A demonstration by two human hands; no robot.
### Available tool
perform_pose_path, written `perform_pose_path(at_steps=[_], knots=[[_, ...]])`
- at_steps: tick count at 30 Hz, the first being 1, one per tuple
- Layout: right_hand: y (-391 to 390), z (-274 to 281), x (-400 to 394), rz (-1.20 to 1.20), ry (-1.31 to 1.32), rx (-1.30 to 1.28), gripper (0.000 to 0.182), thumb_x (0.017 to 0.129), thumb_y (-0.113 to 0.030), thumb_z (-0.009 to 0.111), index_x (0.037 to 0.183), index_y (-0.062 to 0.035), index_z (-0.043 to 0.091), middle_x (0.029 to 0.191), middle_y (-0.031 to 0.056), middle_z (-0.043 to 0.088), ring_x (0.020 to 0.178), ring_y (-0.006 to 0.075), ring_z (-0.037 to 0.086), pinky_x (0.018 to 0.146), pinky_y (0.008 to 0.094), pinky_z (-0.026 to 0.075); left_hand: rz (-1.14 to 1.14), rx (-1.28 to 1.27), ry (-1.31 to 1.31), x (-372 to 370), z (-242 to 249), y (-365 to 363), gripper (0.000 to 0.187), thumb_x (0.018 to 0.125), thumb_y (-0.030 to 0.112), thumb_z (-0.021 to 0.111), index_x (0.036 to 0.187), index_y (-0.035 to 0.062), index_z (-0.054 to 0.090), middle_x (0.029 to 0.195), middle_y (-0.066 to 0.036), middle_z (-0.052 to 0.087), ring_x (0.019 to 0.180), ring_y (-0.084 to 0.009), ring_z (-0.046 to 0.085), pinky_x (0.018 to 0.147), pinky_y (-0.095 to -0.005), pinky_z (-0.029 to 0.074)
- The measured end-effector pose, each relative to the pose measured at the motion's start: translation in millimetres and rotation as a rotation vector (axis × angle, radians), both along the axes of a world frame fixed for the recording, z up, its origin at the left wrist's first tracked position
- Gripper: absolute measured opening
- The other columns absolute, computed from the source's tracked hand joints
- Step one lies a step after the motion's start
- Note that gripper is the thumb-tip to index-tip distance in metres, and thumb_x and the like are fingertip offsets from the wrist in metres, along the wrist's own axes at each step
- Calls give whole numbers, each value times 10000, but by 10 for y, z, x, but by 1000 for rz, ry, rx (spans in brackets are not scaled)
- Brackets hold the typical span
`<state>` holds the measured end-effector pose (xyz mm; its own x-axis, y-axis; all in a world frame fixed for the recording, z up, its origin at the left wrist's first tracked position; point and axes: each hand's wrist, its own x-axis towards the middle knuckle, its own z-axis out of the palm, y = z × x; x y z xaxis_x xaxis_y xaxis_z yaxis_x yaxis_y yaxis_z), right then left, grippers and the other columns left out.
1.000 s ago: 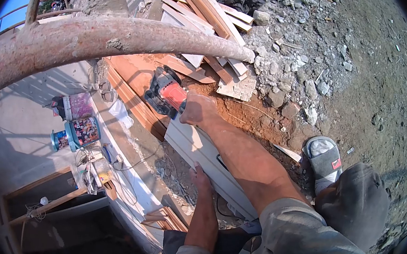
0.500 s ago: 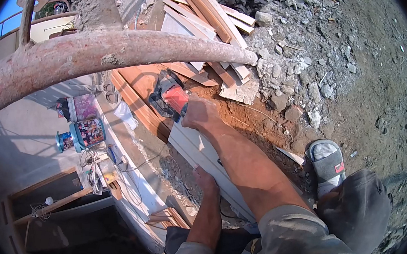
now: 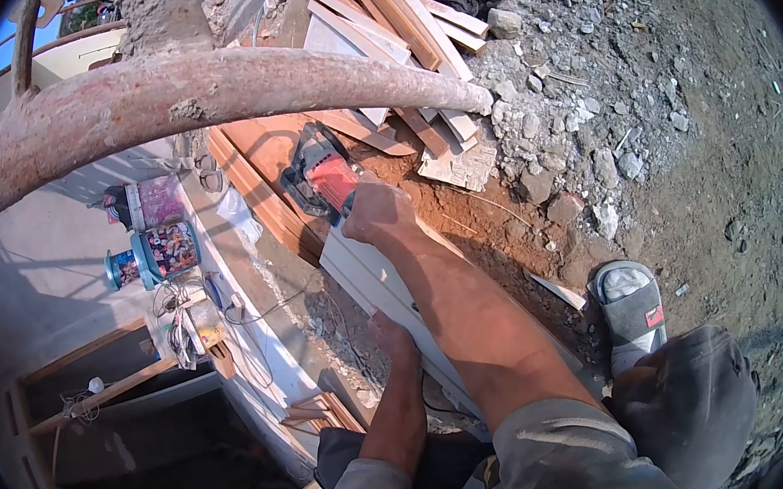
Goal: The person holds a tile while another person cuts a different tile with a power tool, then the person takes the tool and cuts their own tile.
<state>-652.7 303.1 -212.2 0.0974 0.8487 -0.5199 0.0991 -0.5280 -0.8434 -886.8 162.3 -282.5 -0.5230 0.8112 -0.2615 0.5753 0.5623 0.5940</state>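
Observation:
My right hand [image 3: 380, 211] is wrapped round the rear of a red power tool [image 3: 331, 181] with a dark frame at its front. The tool rests at the far end of a long white board [image 3: 378, 286], which runs from there toward my body. Closer to me, my left hand [image 3: 392, 334] lies against the board's left edge; its fingers are partly hidden and I cannot make out their grip. Brown planks [image 3: 263, 198] lie just left of the tool.
A thick crusted pole [image 3: 266, 80] arches across the upper left. Beyond it is a pile of wood strips [image 3: 387, 15]. Rubble [image 3: 601, 161] covers the right side. Blue buckets [image 3: 169, 250] and tangled cables [image 3: 181, 318] are at left, above a dark opening [image 3: 179, 451].
The view has shifted slightly, so the pole, wood pile and tool appear a little farther left. Both hands keep about the same places on the tool and board.

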Motion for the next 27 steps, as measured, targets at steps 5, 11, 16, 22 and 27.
perform_pose_path(at_steps=[5,11,16,22,27], knots=[[16,6,-8,20,-11,0,448,681,-207,676,1069,-21,552,993,174,660,959,293,643,817,356,506,-96,10,-37,-198,-117,12,687,941,497,311,1169,-139,439,1144,-305,507,1024,-392,527,899,-443,399],[-6,-12,-14,2,10,1,442,677,-208,680,1060,-25,559,986,171,661,954,291,644,816,356,504,-83,-4,-8,21,50,23,691,941,505,299,1108,-139,486,1059,-315,546,974,-426,538,876,-467,400],[-2,-13,-36,-9,-1,-5,423,680,-206,676,1047,-24,569,994,171,661,955,292,644,818,358,503,-62,-6,35,-93,-41,32,691,942,506,294,1074,-138,508,1038,-317,556,955,-436,543,865,-479,398],[-4,1,-7,36,2,-24,411,691,-211,669,1060,-43,601,1035,154,656,988,281,634,841,354,500,-164,20,-56,-439,-259,29,684,940,499,298,1061,-141,506,1029,-328,547,951,-451,530,866,-491,387],[-31,65,40,58,16,-52,406,705,-212,661,1080,-66,608,1066,134,651,1017,269,624,854,352,498,-160,51,-101,-737,-492,20,675,942,487,295,1061,-143,503,1025,-326,544,954,-450,524,874,-495,377]])
